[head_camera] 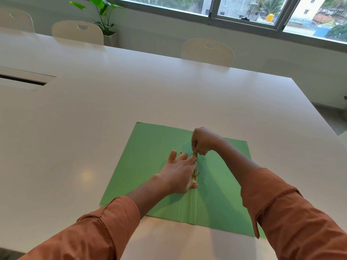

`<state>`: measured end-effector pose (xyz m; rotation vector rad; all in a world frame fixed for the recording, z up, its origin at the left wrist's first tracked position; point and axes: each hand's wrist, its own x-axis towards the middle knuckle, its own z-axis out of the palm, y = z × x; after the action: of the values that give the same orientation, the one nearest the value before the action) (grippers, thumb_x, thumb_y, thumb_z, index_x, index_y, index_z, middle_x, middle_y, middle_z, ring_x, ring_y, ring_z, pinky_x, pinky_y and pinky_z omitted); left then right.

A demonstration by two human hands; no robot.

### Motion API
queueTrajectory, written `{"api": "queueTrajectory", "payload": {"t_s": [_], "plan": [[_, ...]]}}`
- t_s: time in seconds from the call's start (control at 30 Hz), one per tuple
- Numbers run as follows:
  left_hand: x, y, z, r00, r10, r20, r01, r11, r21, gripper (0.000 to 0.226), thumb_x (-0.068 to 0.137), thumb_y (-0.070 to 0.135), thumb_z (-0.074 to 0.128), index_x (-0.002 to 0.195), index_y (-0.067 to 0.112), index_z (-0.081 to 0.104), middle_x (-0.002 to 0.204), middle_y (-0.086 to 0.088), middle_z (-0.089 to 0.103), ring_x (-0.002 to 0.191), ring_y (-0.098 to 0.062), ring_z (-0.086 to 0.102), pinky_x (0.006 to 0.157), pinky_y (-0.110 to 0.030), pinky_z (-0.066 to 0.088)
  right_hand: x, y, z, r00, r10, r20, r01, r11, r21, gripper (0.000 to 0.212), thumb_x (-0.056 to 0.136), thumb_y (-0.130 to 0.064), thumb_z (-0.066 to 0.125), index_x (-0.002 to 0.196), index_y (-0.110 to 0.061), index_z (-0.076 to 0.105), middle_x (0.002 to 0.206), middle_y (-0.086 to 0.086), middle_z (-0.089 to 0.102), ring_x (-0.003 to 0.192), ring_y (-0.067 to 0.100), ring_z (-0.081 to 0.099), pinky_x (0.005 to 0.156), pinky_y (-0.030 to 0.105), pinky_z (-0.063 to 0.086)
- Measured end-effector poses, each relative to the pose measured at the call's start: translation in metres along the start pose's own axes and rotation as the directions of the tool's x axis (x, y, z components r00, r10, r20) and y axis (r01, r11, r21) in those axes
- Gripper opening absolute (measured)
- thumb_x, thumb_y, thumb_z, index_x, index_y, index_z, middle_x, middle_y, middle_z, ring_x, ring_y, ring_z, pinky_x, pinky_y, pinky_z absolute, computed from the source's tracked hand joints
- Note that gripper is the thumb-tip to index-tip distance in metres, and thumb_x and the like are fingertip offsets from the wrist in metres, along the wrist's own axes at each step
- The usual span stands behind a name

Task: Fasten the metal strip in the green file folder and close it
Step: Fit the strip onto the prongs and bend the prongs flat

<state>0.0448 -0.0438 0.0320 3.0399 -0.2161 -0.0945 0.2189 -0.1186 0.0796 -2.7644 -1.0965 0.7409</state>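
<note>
The green file folder (142, 160) lies open and flat on the white table (93, 119), spine running toward me. A gold metal strip (195, 170) lies along the spine at the folder's middle. My left hand (178, 173) rests flat on the left flap, its fingertips and thumb pressing against the strip. My right hand (201, 140) comes from above with fingers pinched on the strip's far end. A thin metal prong (198, 173) sticks up to the right near the strip's near end. A small metal piece (180, 153) shows past my left fingers.
White chairs (207, 51) stand along the table's far side. A potted plant (105, 21) sits by the window wall. A cable slot (22, 79) is set into the table at the left. The table's right edge runs close to the folder.
</note>
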Motion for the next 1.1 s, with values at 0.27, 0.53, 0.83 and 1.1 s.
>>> {"api": "queueTrajectory", "payload": {"t_s": [0.27, 0.53, 0.83, 1.1], "plan": [[0.0, -0.001, 0.003, 1.0, 0.007, -0.013, -0.007, 1.0, 0.008, 0.078, 0.095, 0.063, 0.058, 0.152, 0.011, 0.046, 0.155, -0.004, 0.045, 0.137, -0.026, 0.041, 0.111, -0.051, 0.022, 0.017, 0.014, -0.008, 0.883, 0.321, 0.343, -0.454, 0.772, 0.445, 0.006, 0.091, 0.005, 0.074, 0.086, 0.007, 0.073, 0.062, 0.012, 0.075, 0.06, 0.018, 0.069, 0.06, 0.029, 0.063], [0.001, -0.003, 0.01, 0.999, 0.012, -0.036, -0.012, 1.0, 0.01, 0.074, 0.092, 0.066, 0.058, 0.145, 0.014, 0.052, 0.149, -0.001, 0.049, 0.132, -0.026, 0.044, 0.108, -0.052, 0.023, 0.019, 0.041, 0.0, 0.785, 0.38, 0.49, -0.614, 0.582, 0.532, 0.014, 0.081, -0.005, 0.087, 0.077, -0.001, 0.074, 0.055, 0.007, 0.072, 0.04, 0.011, 0.067, 0.049, 0.026, 0.063], [0.005, -0.009, 0.008, 0.998, 0.039, -0.039, -0.039, 0.999, -0.001, 0.08, 0.088, 0.072, 0.058, 0.146, 0.018, 0.054, 0.152, 0.002, 0.049, 0.134, -0.023, 0.044, 0.103, -0.049, 0.018, -0.011, 0.036, -0.002, 0.967, 0.171, 0.188, -0.25, 0.779, 0.575, 0.032, 0.083, -0.004, 0.084, 0.109, 0.006, 0.068, 0.054, 0.007, 0.066, 0.036, 0.014, 0.055, 0.038, 0.024, 0.051], [0.011, -0.015, -0.005, 0.997, 0.078, -0.001, -0.078, 0.997, -0.004, 0.038, 0.099, 0.031, 0.061, 0.136, 0.023, 0.061, 0.138, 0.006, 0.052, 0.123, -0.02, 0.045, 0.088, -0.044, 0.014, -0.076, 0.023, 0.032, 0.96, 0.08, -0.269, 0.116, 0.763, 0.636, 0.018, 0.1, -0.005, 0.064, 0.116, -0.012, 0.069, 0.087, 0.007, 0.076, 0.058, 0.014, 0.072, 0.066, 0.047, 0.067]]}}
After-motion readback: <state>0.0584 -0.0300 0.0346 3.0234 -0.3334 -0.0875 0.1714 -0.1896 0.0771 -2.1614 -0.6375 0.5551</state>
